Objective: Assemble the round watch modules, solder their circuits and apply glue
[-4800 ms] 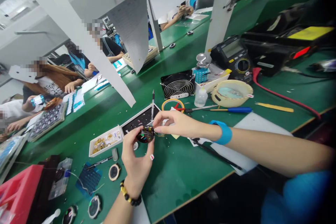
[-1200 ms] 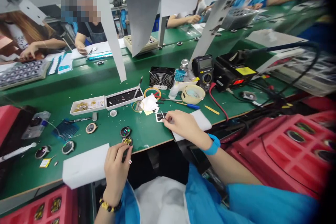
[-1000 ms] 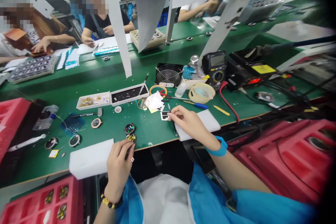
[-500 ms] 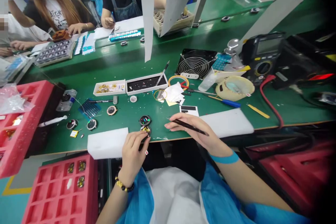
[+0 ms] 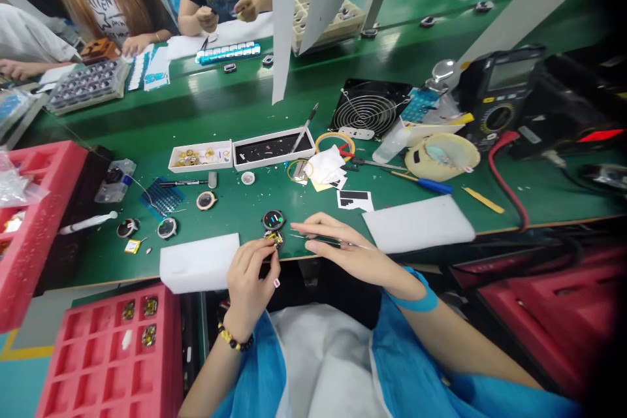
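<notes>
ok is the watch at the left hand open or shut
Open: the screen lies beside the body, whose yellow innards show.

Just below centre, the watch face looks glossy, the tweezers shiny metal; lower left, the tray matt foam.

This is an electronics assembly workshop: a long workbench with a glossy green top is shared by several people. Just beyond the left hand lies a round black watch face with coloured display marks. Farther past the right hand stand a square black fan with a round wire grille and a boxy black multimeter with a grey screen. Left of the left hand, a red foam tray with square compartments holds small parts.
</notes>
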The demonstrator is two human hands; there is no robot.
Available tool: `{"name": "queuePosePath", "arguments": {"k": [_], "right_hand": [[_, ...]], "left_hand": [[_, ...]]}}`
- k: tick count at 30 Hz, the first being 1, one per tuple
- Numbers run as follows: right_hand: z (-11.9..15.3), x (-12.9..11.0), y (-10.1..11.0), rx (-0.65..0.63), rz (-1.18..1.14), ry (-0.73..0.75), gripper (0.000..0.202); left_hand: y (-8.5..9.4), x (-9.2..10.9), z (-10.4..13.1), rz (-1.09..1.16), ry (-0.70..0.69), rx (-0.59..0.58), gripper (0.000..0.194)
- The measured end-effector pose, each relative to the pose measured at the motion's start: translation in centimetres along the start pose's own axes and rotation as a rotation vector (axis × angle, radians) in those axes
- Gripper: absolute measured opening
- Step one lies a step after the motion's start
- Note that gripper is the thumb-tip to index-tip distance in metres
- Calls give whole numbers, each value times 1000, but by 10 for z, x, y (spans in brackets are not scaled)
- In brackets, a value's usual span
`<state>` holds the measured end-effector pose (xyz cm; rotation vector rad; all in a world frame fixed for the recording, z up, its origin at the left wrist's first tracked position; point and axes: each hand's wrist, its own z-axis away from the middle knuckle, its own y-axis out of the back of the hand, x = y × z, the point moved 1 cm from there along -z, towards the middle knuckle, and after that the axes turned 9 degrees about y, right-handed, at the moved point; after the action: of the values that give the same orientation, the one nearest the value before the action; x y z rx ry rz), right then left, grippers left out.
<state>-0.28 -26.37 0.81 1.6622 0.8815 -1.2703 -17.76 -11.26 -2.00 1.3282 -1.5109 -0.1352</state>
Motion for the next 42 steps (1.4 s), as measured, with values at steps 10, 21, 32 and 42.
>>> {"name": "queuePosePath", "arguments": {"k": [10, 21, 32, 42], "right_hand": [[-4, 1, -19, 116, 81, 255, 26], [-4, 6, -28, 138, 165, 176, 13], [-3, 7, -31, 123, 233, 266, 14], [0, 10, -34, 145, 217, 354, 19]], "left_hand": [[1, 9, 6, -63, -13, 0, 25], [0, 10, 12, -50, 15, -40, 22], [0, 10, 12, -39, 18, -22, 21], [0, 9, 10, -59, -17, -25, 23]]}}
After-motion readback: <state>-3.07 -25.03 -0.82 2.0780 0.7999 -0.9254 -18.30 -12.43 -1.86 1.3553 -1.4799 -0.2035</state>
